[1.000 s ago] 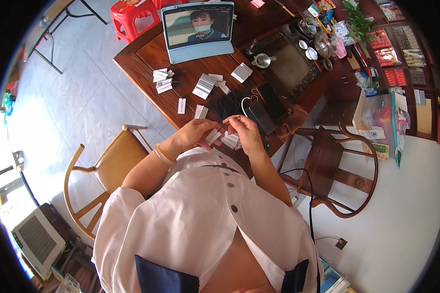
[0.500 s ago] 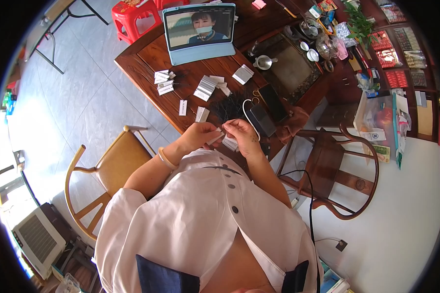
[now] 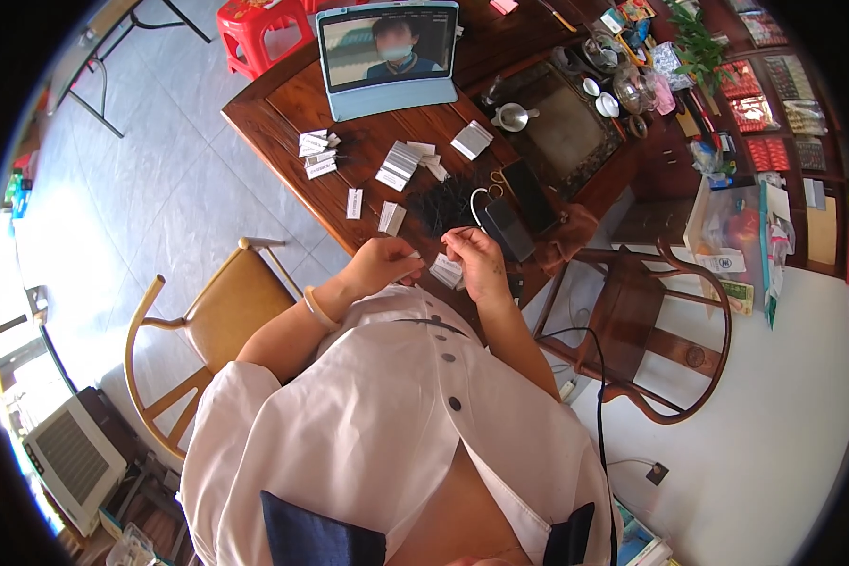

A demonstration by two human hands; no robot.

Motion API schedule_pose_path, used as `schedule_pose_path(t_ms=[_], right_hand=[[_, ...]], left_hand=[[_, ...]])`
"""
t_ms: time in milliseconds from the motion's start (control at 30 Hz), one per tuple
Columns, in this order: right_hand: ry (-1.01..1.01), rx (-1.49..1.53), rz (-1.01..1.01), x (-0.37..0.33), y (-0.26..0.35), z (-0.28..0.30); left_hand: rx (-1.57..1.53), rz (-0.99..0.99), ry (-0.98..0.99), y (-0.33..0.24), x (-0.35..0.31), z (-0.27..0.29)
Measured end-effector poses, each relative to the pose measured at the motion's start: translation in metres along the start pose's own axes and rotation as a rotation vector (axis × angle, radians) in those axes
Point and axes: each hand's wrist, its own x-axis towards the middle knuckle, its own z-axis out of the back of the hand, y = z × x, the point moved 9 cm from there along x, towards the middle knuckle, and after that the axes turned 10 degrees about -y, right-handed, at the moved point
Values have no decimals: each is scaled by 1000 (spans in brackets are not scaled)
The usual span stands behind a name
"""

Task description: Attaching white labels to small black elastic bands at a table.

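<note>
In the head view, a tag (image 3: 415,255) was gripped in the left hand (image 3: 383,261), the right hand (image 3: 478,264) was pinched closed, any contents indiscernible, and white labels (image 3: 446,271) were seen between on the table (image 3: 292,100).

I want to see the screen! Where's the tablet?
In the head view, the tablet stands at the top, left of centre, on the wooden table, just right of the red plastic stool.
</note>
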Motion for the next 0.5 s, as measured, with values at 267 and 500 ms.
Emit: schedule_pose_path(t_ms=[267, 500], right_hand=[[113, -200, 4, 0, -26, -28], [190, -324, 100, 3, -40, -26]], left_hand=[[-48, -35, -107, 12, -1, 25], [219, -154, -634, 71, 68, 136]])
